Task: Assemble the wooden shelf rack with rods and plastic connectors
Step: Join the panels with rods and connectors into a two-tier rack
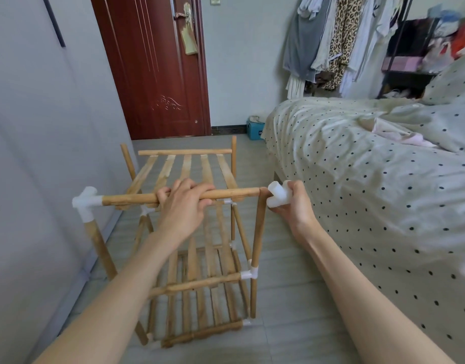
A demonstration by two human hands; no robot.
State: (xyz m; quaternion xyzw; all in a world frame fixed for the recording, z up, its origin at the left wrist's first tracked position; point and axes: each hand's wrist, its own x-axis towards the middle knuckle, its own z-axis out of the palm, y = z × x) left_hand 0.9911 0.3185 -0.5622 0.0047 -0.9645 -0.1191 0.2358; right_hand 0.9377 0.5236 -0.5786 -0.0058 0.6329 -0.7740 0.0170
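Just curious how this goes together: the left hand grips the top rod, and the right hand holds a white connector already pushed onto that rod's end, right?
Not quite. In the head view the connector in the right hand is beside the rod end, not yet on it. The left hand does grip the rod.

The wooden shelf rack [194, 258] stands upright on the floor with slatted tiers. Its top front rod [178, 197] passes under the left hand's [182, 206] curled fingers, a white plastic connector [86, 203] on its far-left end. The right hand [291, 203] pinches a loose white connector [278, 197] just beside the rod's bare right end.
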